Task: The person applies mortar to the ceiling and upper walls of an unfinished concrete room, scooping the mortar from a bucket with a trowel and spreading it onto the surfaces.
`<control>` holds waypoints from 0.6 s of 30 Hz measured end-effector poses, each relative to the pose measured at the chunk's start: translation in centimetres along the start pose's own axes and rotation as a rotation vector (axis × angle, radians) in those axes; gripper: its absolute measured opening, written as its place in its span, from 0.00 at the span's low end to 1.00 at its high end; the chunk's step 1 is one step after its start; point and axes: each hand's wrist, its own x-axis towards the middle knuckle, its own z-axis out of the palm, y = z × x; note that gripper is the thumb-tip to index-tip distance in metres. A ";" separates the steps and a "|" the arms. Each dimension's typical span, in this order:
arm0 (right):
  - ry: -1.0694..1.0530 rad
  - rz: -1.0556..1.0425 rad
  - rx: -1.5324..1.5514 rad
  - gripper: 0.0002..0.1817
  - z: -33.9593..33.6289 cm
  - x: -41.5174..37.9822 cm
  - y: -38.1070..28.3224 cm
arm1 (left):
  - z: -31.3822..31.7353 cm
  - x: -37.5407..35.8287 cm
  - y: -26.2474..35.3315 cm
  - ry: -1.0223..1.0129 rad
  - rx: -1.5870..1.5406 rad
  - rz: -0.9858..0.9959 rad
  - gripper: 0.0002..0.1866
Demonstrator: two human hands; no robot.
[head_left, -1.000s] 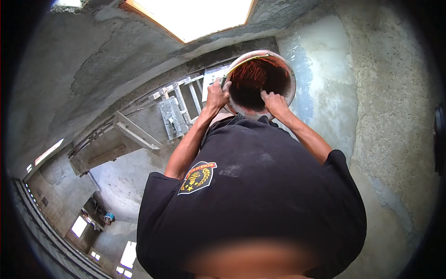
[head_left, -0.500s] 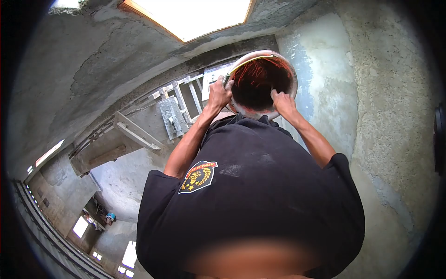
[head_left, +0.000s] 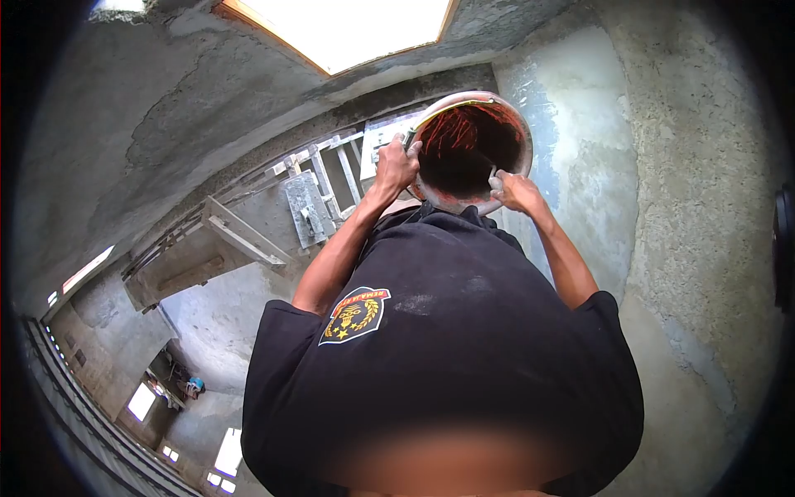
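A round bucket (head_left: 454,132) is tipped with its mouth towards me, its inside dark with orange-red scrapes. My left hand (head_left: 399,164) is closed on the bucket's left rim. At the lower right of the mouth, my right hand (head_left: 515,190) has its fingers curled in front of the opening. A thin pale piece shows by those fingertips, too small to name. The bottom of the bucket lies in shadow, so its contents are hidden.
Left of the bucket, a grey plastering float (head_left: 305,211) lies on a wooden scaffold frame (head_left: 341,174). A wooden beam (head_left: 242,236) juts out nearby. Rough cement wall (head_left: 687,182) rises on the right, and a bright window opening (head_left: 339,33) is above. The floor (head_left: 211,323) lies far below.
My right hand has shifted slightly right and down at the bucket's mouth, and the thin pale piece now shows by its fingers. My left hand keeps its hold on the rim.
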 end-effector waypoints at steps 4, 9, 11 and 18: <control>-0.024 0.123 0.105 0.17 1.8 -0.2 -1.5 | 0.3 0.1 0.5 -0.017 0.029 -0.003 0.15; -0.025 -0.065 0.007 0.18 2.8 0.0 -1.1 | 0.4 -0.1 1.0 0.002 0.042 0.053 0.15; -0.029 -0.093 0.038 0.17 2.6 -0.2 -1.1 | 0.6 0.3 1.0 -0.046 -0.013 -0.035 0.15; -0.271 0.033 0.164 0.14 -1.3 -1.3 -4.1 | 1.1 0.6 1.3 0.019 0.002 -0.037 0.13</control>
